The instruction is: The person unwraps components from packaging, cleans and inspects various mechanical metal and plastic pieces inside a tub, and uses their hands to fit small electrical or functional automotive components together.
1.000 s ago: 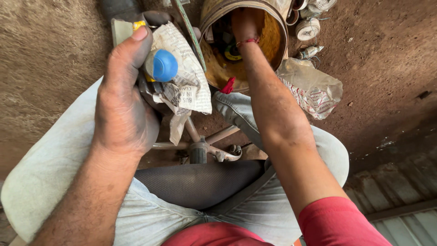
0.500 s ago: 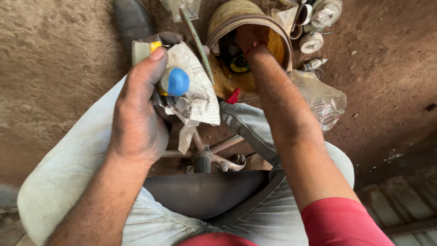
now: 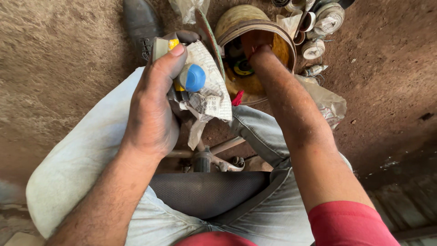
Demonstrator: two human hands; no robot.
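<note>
Fingers [image 3: 175, 57] of the left hand [image 3: 152, 114] are curled together and clamped on a bundle of crumpled printed newspaper [image 3: 209, 93], which wraps a small bottle with a round blue cap [image 3: 195, 77] and a yellow part [image 3: 173, 44] just beside the thumb tip. Landmark for all positions: the round rusty yellow-brown metal bucket [image 3: 277, 38] standing on the brown dirt floor [image 3: 59, 54].

Head view: the bundle is held just left of the bucket, above the left knee in pale blue trousers [image 3: 77, 159]. The right hand [image 3: 255, 43] is inside the bucket, its wrist crossing the near rim; whether its fingers are apart or together cannot be told, as they are hidden below the rim. Rolls of white tape [image 3: 314, 48] lie just right of the bucket. A crumpled clear plastic bag [image 3: 330, 102] lies near its lower right side. A dark shoe [image 3: 141, 25] stands to its left.
</note>
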